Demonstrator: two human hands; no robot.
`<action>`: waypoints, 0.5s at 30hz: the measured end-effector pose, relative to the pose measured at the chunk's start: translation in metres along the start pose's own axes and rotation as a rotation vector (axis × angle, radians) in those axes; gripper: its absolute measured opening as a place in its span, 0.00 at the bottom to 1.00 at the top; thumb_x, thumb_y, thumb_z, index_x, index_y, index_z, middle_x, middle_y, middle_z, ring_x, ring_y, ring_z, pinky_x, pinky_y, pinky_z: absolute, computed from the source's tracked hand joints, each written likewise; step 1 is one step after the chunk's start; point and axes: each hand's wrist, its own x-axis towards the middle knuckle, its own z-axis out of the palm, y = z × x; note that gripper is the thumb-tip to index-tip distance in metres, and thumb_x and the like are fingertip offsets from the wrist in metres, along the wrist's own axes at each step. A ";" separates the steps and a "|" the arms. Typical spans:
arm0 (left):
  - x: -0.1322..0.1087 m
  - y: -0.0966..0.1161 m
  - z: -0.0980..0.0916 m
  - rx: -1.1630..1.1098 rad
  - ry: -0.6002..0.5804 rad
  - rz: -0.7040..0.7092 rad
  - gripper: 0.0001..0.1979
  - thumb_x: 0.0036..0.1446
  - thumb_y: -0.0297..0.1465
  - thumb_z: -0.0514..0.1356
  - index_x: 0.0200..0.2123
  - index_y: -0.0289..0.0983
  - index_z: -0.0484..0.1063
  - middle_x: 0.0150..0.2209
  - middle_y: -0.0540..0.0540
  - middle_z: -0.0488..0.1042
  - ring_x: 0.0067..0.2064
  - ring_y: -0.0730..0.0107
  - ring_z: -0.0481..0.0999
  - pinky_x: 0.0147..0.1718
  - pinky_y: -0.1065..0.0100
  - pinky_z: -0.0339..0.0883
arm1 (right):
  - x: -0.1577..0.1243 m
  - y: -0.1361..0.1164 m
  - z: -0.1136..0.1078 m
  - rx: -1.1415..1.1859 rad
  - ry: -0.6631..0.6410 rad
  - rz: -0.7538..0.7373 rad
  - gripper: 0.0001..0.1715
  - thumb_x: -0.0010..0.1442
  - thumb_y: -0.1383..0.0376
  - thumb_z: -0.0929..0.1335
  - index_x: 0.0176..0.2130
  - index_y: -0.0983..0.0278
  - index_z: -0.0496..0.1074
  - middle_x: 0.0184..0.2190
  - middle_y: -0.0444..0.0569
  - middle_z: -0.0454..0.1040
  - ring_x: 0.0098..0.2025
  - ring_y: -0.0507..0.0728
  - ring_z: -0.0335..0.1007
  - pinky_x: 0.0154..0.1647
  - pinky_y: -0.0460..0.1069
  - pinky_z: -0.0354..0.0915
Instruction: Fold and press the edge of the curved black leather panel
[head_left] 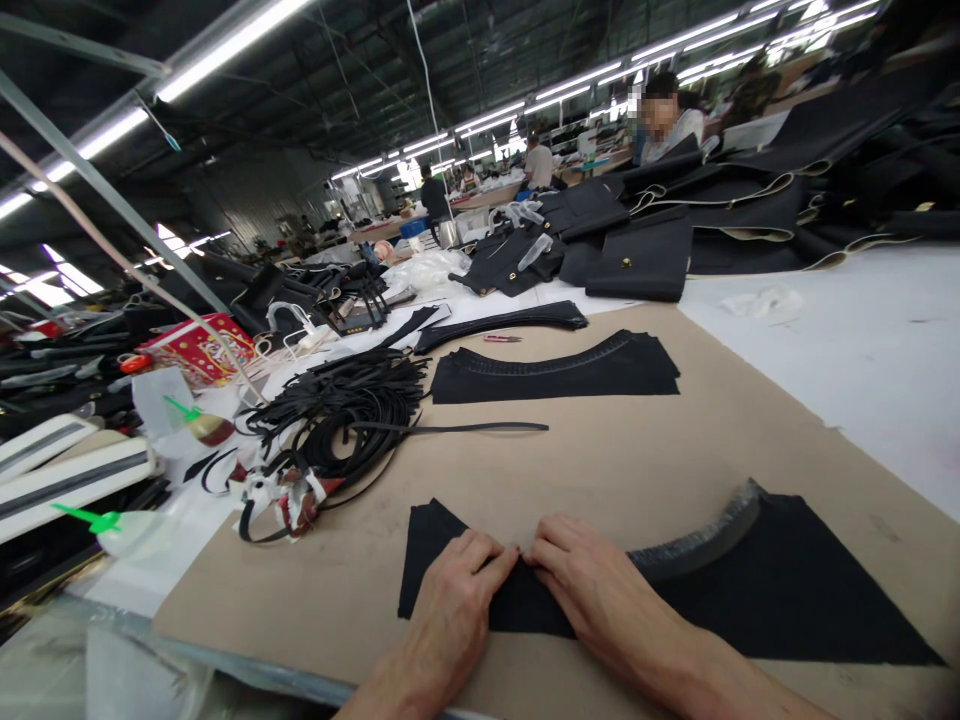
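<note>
A black cut panel [795,590] with a curved upper edge lies flat before me on brown board. Along the right half of that curve runs a greyish, notched strip. My left hand [461,590] and my right hand [589,580] meet at the curve's left part, fingertips close together and pressed down on the edge. The fingers of both are curled closed on the panel's edge; what lies right under the fingertips is hidden. Farther back sits a stack of similar black panels [555,375], with small red-handled snips [502,338] behind it.
Left of the panels lies a heap of black strips [352,400], with one strip [480,428] stretched out to the right. Green-tipped glue bottles [202,425] stand at the left. Black bag pieces [645,260] pile up at the back. Co-workers [667,125] are beyond.
</note>
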 end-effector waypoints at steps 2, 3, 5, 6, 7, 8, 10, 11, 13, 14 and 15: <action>-0.006 0.000 0.003 0.026 0.019 0.046 0.19 0.63 0.22 0.47 0.54 0.34 0.68 0.43 0.42 0.74 0.44 0.62 0.71 0.43 0.61 0.71 | 0.000 0.003 -0.001 0.018 0.000 0.005 0.10 0.63 0.76 0.63 0.36 0.64 0.70 0.37 0.47 0.67 0.41 0.58 0.62 0.45 0.52 0.60; -0.008 -0.001 0.003 0.031 0.021 0.067 0.20 0.63 0.21 0.46 0.55 0.33 0.67 0.45 0.41 0.74 0.46 0.62 0.71 0.46 0.61 0.71 | 0.000 0.005 -0.002 0.034 -0.003 0.013 0.09 0.62 0.76 0.64 0.36 0.64 0.70 0.37 0.47 0.67 0.41 0.58 0.63 0.45 0.52 0.60; -0.011 -0.003 0.001 0.030 0.013 0.094 0.21 0.62 0.20 0.46 0.56 0.33 0.66 0.48 0.41 0.74 0.50 0.62 0.70 0.50 0.61 0.69 | -0.001 0.009 -0.007 0.076 -0.017 0.036 0.07 0.61 0.75 0.66 0.36 0.63 0.70 0.37 0.46 0.67 0.41 0.57 0.63 0.44 0.51 0.60; -0.012 -0.005 -0.001 0.029 0.006 0.100 0.22 0.62 0.20 0.46 0.56 0.33 0.67 0.48 0.41 0.74 0.50 0.62 0.70 0.50 0.61 0.69 | -0.002 0.012 -0.010 0.094 -0.029 0.046 0.07 0.60 0.75 0.67 0.36 0.63 0.70 0.37 0.46 0.67 0.41 0.57 0.64 0.44 0.51 0.60; -0.012 -0.008 -0.004 0.028 0.003 0.102 0.22 0.62 0.20 0.46 0.55 0.34 0.67 0.48 0.42 0.74 0.51 0.62 0.70 0.50 0.61 0.69 | -0.003 0.014 -0.013 0.106 -0.044 0.054 0.07 0.60 0.75 0.68 0.36 0.63 0.70 0.37 0.45 0.68 0.41 0.56 0.64 0.44 0.50 0.60; -0.011 -0.011 -0.007 0.027 0.000 0.102 0.22 0.61 0.20 0.46 0.55 0.34 0.68 0.48 0.42 0.74 0.51 0.62 0.70 0.51 0.60 0.69 | -0.004 0.016 -0.015 0.110 -0.055 0.057 0.07 0.60 0.75 0.68 0.36 0.62 0.69 0.37 0.45 0.68 0.41 0.56 0.64 0.43 0.50 0.60; -0.009 -0.016 -0.013 0.021 -0.008 0.101 0.21 0.62 0.20 0.46 0.54 0.36 0.69 0.47 0.43 0.74 0.50 0.63 0.70 0.52 0.57 0.67 | -0.006 0.018 -0.020 0.112 -0.072 0.057 0.07 0.60 0.74 0.68 0.35 0.62 0.69 0.36 0.45 0.68 0.40 0.56 0.65 0.43 0.49 0.60; -0.007 -0.017 -0.017 0.012 -0.015 0.098 0.21 0.62 0.21 0.46 0.53 0.37 0.70 0.46 0.43 0.75 0.49 0.63 0.71 0.53 0.56 0.66 | -0.007 0.019 -0.022 0.113 -0.077 0.053 0.07 0.61 0.74 0.67 0.35 0.62 0.69 0.36 0.45 0.68 0.40 0.56 0.65 0.42 0.49 0.60; -0.003 -0.017 -0.022 -0.013 -0.037 0.080 0.20 0.61 0.20 0.47 0.51 0.38 0.72 0.44 0.44 0.76 0.47 0.63 0.72 0.53 0.54 0.66 | -0.009 0.021 -0.024 0.111 -0.074 0.043 0.07 0.61 0.73 0.67 0.34 0.62 0.69 0.36 0.44 0.68 0.40 0.56 0.65 0.41 0.49 0.60; -0.001 -0.016 -0.023 -0.027 -0.042 0.059 0.20 0.60 0.20 0.48 0.49 0.38 0.72 0.43 0.44 0.76 0.47 0.63 0.72 0.52 0.54 0.66 | -0.009 0.021 -0.024 0.110 -0.069 0.041 0.07 0.61 0.73 0.67 0.34 0.62 0.69 0.36 0.44 0.68 0.40 0.55 0.65 0.41 0.48 0.60; 0.001 -0.013 -0.023 -0.042 -0.037 0.026 0.19 0.59 0.19 0.48 0.47 0.38 0.73 0.42 0.44 0.76 0.46 0.63 0.72 0.50 0.55 0.67 | -0.009 0.021 -0.023 0.111 -0.065 0.040 0.07 0.61 0.73 0.67 0.34 0.62 0.69 0.36 0.44 0.68 0.39 0.55 0.64 0.41 0.48 0.59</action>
